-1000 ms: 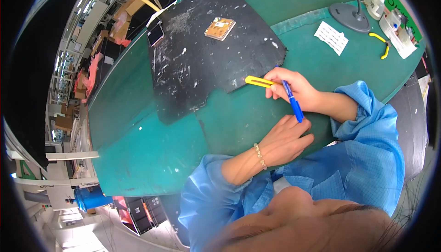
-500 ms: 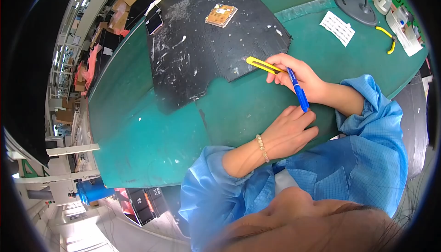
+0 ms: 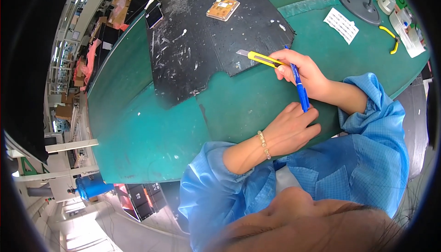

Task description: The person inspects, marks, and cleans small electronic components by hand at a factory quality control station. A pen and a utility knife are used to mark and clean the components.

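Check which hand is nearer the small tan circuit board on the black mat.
Right. The right hand, gripping a yellow knife and blue pen, sits at the mat's near edge, below the board. The left hand rests farther back on the green table.

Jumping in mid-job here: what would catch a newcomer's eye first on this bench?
First the right hand near the middle of the green table, gripping a yellow utility knife and a blue pen together, the blade lying over the edge of the scratched black mat. The left hand, with a bead bracelet, rests just below. A small tan circuit board sits on the mat's far side.
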A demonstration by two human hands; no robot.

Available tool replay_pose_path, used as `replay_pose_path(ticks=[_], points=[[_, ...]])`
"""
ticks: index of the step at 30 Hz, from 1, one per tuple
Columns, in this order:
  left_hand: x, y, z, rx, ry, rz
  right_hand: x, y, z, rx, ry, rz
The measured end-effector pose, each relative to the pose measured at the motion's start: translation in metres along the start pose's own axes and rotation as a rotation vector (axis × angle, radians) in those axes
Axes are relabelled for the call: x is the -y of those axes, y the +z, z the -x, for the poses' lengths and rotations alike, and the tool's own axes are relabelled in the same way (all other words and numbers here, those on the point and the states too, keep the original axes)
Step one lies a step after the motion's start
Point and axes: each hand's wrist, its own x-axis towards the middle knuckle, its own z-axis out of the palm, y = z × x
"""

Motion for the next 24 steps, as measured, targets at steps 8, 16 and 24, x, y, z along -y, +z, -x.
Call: replay_pose_path(ticks=[8, 16, 24], points=[[0.0003, 0.0008, 0.0011, 0.032, -0.014, -0.002, -0.0045, 0.0022, 0.0002, -0.012, -0.009, -0.052], [-0.0003, -0.0004, 0.0002, 0.045, -0.031, 0.013, -0.0025, 0.0026, 0.0005, -0.031, 0.009, -0.075], [-0.0014, -0.0026, -0.0005, 0.057, -0.035, -0.005, 0.0008, 0.0008, -0.0001, -0.019, 0.004, -0.063]])
